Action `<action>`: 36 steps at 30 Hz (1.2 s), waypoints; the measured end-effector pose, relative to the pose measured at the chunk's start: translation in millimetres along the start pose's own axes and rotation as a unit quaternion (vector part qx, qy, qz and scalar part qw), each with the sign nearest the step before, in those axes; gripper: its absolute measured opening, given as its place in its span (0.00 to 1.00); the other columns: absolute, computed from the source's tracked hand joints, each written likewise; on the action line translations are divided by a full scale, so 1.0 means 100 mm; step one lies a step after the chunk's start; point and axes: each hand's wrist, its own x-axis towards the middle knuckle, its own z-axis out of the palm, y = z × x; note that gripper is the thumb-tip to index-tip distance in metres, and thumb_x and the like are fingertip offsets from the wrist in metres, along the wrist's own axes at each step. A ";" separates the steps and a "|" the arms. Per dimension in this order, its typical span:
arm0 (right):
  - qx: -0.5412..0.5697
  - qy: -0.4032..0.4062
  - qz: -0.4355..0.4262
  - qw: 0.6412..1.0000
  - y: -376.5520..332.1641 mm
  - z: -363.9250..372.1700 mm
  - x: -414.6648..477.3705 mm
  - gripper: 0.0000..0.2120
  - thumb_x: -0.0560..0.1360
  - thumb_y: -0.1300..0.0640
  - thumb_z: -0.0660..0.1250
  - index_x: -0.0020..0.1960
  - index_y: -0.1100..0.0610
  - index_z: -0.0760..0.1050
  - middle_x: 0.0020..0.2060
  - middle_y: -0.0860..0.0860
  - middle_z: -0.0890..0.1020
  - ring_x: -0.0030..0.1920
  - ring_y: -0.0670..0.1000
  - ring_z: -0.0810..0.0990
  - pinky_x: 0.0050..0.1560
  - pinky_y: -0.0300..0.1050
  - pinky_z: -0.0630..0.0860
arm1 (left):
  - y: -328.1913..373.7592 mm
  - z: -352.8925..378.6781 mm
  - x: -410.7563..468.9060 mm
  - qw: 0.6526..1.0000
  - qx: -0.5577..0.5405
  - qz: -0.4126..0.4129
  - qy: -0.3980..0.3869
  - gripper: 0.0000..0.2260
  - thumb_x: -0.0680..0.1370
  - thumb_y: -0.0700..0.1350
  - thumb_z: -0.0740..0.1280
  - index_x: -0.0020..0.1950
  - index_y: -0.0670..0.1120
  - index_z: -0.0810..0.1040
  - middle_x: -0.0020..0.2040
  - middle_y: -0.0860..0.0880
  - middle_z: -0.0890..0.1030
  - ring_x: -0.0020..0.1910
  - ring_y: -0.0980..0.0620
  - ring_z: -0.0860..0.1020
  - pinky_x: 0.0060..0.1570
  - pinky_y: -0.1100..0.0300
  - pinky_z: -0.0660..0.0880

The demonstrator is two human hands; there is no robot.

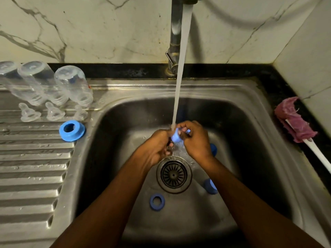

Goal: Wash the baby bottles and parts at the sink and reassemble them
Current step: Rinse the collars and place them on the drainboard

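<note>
Forearms lowest in view, reaching up from six o'clock into the sink [232, 89]. Just past them, on the basin floor: blue ring [157, 202] at seven o'clock of the drain [173, 174], blue cap [211, 187] at four o'clock, half hidden behind the right arm.

Above the drain, left hand [158, 146] and right hand [194, 140] brought together, fingers of both curled around one small blue piece [176, 136], held directly under the water stream [179, 86]. Another blue part [213, 149] just visible at three o'clock of the right hand.

Rinsing, by the look of it, with several parts in the basin yet to be done. To do it well: turn the piece slowly to flush the inside as well as the rim; rub threads and recesses with a thumb; keep a firm grip against wet, likely slippery plastic; hold it low in the basin to limit splashing.

Farther off, at nine o'clock on the drainboard [26, 167]: second blue ring [71, 131], then three clear nipples [53, 113], then three clear bottles [39, 83] standing mouth-down. At three o'clock on the counter, bottle brush [295, 122] with a reddish head. At twelve o'clock, farthest back, tap [174, 33], running.
</note>
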 end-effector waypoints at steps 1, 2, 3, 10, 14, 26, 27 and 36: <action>-0.002 -0.003 0.010 1.000 0.01 0.00 -0.01 0.04 0.77 0.59 0.67 0.50 0.55 0.80 0.46 0.50 0.79 0.45 0.48 0.76 0.40 0.33 0.68 | 0.01 0.01 0.00 1.000 -0.002 0.009 0.015 0.13 0.83 0.43 0.58 0.60 0.38 0.77 0.23 0.54 0.74 0.20 0.61 0.68 0.18 0.68 0.64; -0.007 -0.011 0.026 1.000 0.02 0.00 -0.01 0.02 0.77 0.55 0.68 0.47 0.53 0.78 0.43 0.48 0.79 0.42 0.46 0.75 0.37 0.32 0.66 | 0.01 0.02 0.00 0.999 0.018 0.024 0.038 0.16 0.83 0.45 0.58 0.65 0.35 0.75 0.23 0.55 0.74 0.20 0.61 0.69 0.19 0.67 0.65; -0.013 -0.020 0.041 0.999 0.02 0.00 -0.02 0.05 0.77 0.52 0.68 0.43 0.51 0.75 0.38 0.46 0.78 0.39 0.44 0.74 0.35 0.32 0.64 | 0.02 0.05 -0.01 0.996 0.036 0.043 0.065 0.17 0.84 0.46 0.57 0.66 0.35 0.74 0.26 0.54 0.75 0.23 0.60 0.71 0.22 0.67 0.67; 0.047 -0.002 0.011 0.999 -0.01 0.02 -0.04 0.07 0.76 0.60 0.69 0.40 0.53 0.75 0.36 0.47 0.78 0.39 0.47 0.77 0.39 0.40 0.71 | 0.07 0.09 -0.08 0.986 0.029 0.091 0.134 0.16 0.83 0.54 0.59 0.51 0.43 0.79 0.36 0.47 0.82 0.29 0.56 0.76 0.27 0.65 0.69; 0.054 0.032 -0.005 0.998 0.04 0.02 0.00 0.01 0.76 0.60 0.68 0.45 0.56 0.77 0.44 0.52 0.80 0.45 0.51 0.79 0.44 0.42 0.75 | 0.03 0.00 -0.05 1.000 -0.018 0.005 0.013 0.12 0.84 0.49 0.60 0.49 0.45 0.78 0.26 0.51 0.73 0.22 0.58 0.66 0.21 0.67 0.60; 0.009 -0.046 0.026 0.999 -0.04 0.04 -0.06 0.05 0.78 0.60 0.65 0.43 0.54 0.73 0.39 0.50 0.77 0.41 0.50 0.76 0.39 0.42 0.69 | 0.04 0.00 -0.07 0.992 0.037 0.085 0.084 0.17 0.82 0.56 0.61 0.52 0.43 0.79 0.29 0.51 0.76 0.21 0.59 0.72 0.21 0.67 0.65; 0.008 -0.028 0.023 0.999 -0.03 0.03 -0.05 0.06 0.77 0.63 0.65 0.44 0.53 0.74 0.41 0.50 0.78 0.43 0.50 0.76 0.40 0.40 0.69 | 0.03 -0.01 -0.06 0.996 0.044 0.065 0.040 0.16 0.82 0.56 0.62 0.53 0.44 0.79 0.28 0.51 0.74 0.21 0.58 0.69 0.21 0.66 0.63; 0.016 -0.058 0.051 0.997 -0.06 0.00 -0.04 0.11 0.78 0.50 0.66 0.38 0.51 0.71 0.34 0.45 0.75 0.36 0.44 0.73 0.33 0.31 0.65 | -0.01 0.09 -0.03 0.991 -0.045 0.030 0.124 0.12 0.84 0.49 0.58 0.43 0.47 0.74 0.33 0.49 0.72 0.22 0.57 0.69 0.21 0.66 0.63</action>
